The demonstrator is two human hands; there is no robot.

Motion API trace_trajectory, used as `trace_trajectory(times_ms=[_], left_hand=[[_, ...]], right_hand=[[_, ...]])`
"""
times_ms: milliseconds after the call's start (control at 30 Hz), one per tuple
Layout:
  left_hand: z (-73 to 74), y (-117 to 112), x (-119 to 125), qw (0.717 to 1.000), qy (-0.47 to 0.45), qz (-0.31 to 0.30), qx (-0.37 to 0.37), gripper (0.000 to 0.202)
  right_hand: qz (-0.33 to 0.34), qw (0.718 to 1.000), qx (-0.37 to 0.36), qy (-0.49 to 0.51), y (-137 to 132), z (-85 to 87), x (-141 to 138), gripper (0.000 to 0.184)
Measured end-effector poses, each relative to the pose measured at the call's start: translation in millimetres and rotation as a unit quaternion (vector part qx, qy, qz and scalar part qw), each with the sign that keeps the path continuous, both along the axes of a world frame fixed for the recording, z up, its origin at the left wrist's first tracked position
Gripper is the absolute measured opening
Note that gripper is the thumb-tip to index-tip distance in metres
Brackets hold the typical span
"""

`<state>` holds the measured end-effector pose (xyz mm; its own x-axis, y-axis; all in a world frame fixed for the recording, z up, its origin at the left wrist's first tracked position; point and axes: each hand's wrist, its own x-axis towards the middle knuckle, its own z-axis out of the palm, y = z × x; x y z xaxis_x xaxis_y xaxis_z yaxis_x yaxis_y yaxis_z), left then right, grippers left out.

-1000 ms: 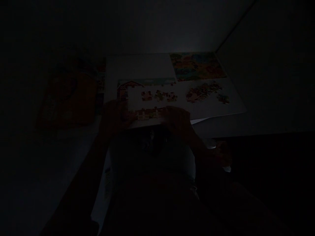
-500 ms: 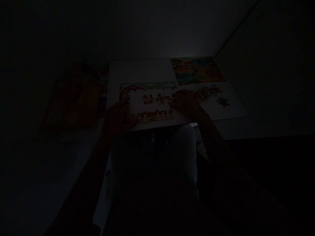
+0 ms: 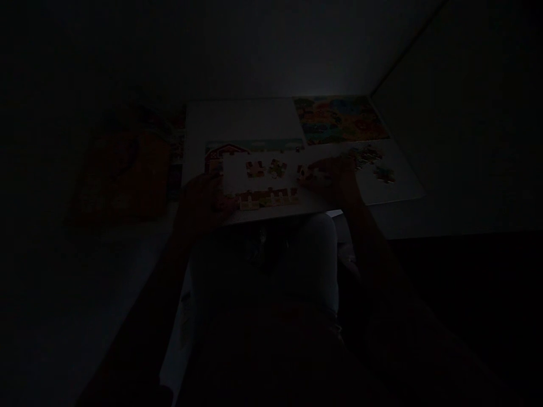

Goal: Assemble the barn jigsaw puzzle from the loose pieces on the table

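The scene is very dark. A white puzzle board (image 3: 241,118) lies before me, holding a jigsaw with a red barn section (image 3: 224,155) at its left. A row of joined pieces (image 3: 268,199) runs along the front, and small groups of pieces (image 3: 265,168) sit on a bare white patch. My left hand (image 3: 203,206) lies at the board's front left edge. My right hand (image 3: 335,181) rests further right, its fingertips next to a small loose jigsaw piece (image 3: 302,172). Whether either hand grips anything is hidden by the dark.
A colourful picture sheet (image 3: 339,120) lies at the board's far right, with a cluster of loose pieces (image 3: 362,155) and a separate clump (image 3: 384,173) near it. An orange box (image 3: 125,178) stands to the left. My lap (image 3: 263,265) lies below the board.
My right hand has moved away from the front edge, farther up the board and to the right. My left hand has stayed at the board's left edge.
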<state>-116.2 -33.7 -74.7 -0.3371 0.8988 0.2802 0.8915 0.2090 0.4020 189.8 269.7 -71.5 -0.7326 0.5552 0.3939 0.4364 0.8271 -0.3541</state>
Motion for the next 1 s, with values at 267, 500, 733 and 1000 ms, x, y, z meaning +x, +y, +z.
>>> trace_trajectory(times_ms=[267, 500, 733, 1000], left_hand=[[3.3, 0.2, 1.9, 1.0, 0.004, 0.003, -0.004, 0.078], [0.6, -0.1, 2.0, 1.0, 0.015, 0.0, 0.002, 0.079], [-0.9, -1.9, 1.4, 1.0, 0.014, -0.008, 0.009, 0.082], [-1.1, -0.5, 0.2, 1.0, 0.012, -0.015, 0.024, 0.079]], right_hand=[[0.038, 0.998, 0.042, 0.009, -6.4, 13.2, 19.2, 0.047], [0.116, 0.993, 0.012, -0.017, -34.9, -1.0, -4.8, 0.038], [0.145, 0.989, 0.001, -0.034, -65.2, -11.0, -39.2, 0.031], [0.015, 0.999, -0.031, -0.018, -34.0, -9.8, -59.6, 0.047]])
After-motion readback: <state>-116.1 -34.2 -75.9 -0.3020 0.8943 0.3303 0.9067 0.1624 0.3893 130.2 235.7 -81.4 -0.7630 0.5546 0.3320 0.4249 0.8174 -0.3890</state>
